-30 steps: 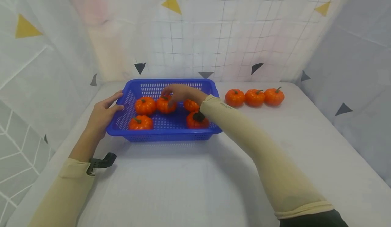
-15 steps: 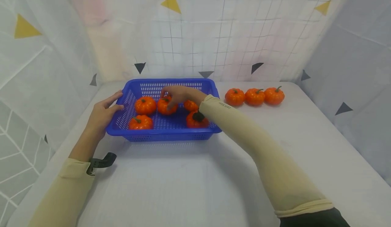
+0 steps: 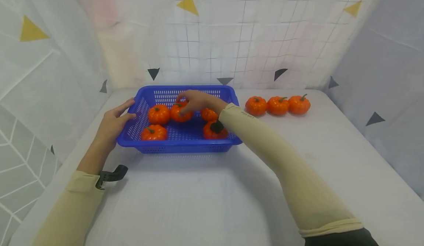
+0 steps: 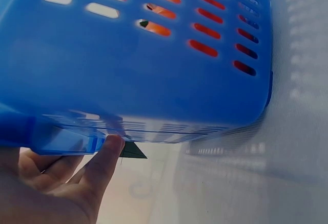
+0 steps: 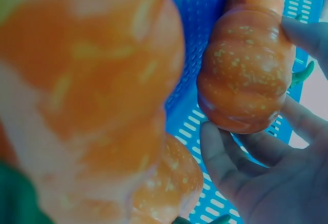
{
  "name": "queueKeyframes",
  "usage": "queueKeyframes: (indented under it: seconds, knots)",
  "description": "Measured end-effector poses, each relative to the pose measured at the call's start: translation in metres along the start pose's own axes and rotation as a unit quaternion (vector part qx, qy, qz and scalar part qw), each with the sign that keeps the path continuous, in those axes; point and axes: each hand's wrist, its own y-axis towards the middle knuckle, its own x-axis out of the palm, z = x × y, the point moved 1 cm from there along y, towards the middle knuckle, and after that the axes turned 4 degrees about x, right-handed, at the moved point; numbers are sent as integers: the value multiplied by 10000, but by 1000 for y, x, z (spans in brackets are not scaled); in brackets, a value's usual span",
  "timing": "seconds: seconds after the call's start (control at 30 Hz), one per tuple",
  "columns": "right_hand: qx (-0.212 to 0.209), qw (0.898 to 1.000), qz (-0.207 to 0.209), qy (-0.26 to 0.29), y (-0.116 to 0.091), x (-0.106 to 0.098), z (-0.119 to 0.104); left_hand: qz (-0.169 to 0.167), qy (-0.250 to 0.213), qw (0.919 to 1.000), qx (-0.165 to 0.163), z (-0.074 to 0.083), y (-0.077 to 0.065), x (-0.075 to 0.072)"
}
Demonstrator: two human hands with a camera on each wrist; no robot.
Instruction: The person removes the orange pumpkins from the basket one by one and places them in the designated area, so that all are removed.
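In the head view, a blue perforated plastic basket (image 3: 179, 147) holds several small orange pumpkins. My right hand (image 3: 195, 100) reaches into it and grips the pumpkin (image 3: 181, 112) at the back middle. The right wrist view has thumb and fingers around that pumpkin (image 5: 246, 70), whose green stem shows beside the palm. Another pumpkin (image 3: 159, 114) sits just left of it, and one (image 3: 154, 132) lies at the front left. My left hand (image 3: 112, 124) holds the basket's left rim; its fingers (image 4: 105, 162) reach round the rim in the left wrist view.
Two pumpkins, one behind (image 3: 208, 114) and one in front (image 3: 214, 130), sit at the basket's right, partly behind my right forearm. Three more pumpkins (image 3: 277, 106) stand in a row on the white table (image 3: 198, 202), right of the basket. A patterned curtain (image 3: 212, 36) closes the back.
The pumpkin in my right hand has shifted slightly, and that hand has risen a little. My left hand stays at the basket rim. The head view has swayed a little.
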Motion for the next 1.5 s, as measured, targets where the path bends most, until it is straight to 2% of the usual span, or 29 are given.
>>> queueKeyframes:
  seconds: [0.37, 0.63, 0.97, 1.5]
  knots:
    - [169, 9991, 383, 111, -5, -3, -2, -22, 49, 10000, 66, -2, 1, 0]
    - [268, 9964, 411, 698, -16, -9, -13, -41, 10, 9999, 136, 1, 2, 1]
    - [89, 9964, 588, 600, -28, -19, -24, 61, 28, 10000, -10, 3, -1, -1]
    - [173, 9938, 768, 784, -42, -27, -24, -4, -35, 10000, -47, -1, 1, 1]
